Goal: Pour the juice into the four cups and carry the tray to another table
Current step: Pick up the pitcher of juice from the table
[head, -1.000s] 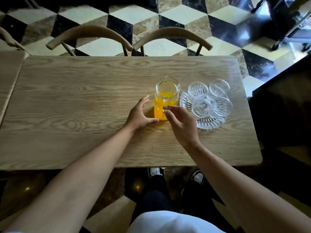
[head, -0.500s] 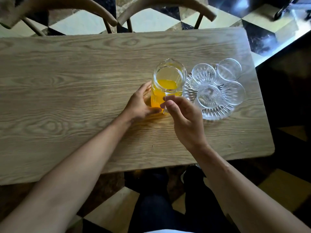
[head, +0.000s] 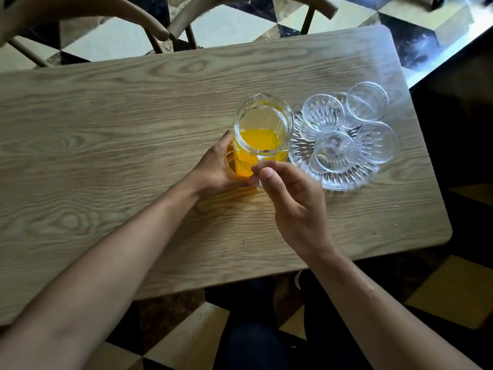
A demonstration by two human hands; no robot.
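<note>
Bright light comes from far past the hands and shines white on the table (head: pixel 373 49). Edges look dark and bent.

Bare forearms (head: pixel 128 249), dark trousers (head: pixel 256 340), and a white-edged shoe (head: pixel 296 279).

Café: wooden table (head: pixel 106 134), bentwood chairs (head: pixel 88 12)

Wooden table (head: pixel 106 134), chairs (head: pixel 88 12), checkered floor (head: pixel 229 25)
</note>
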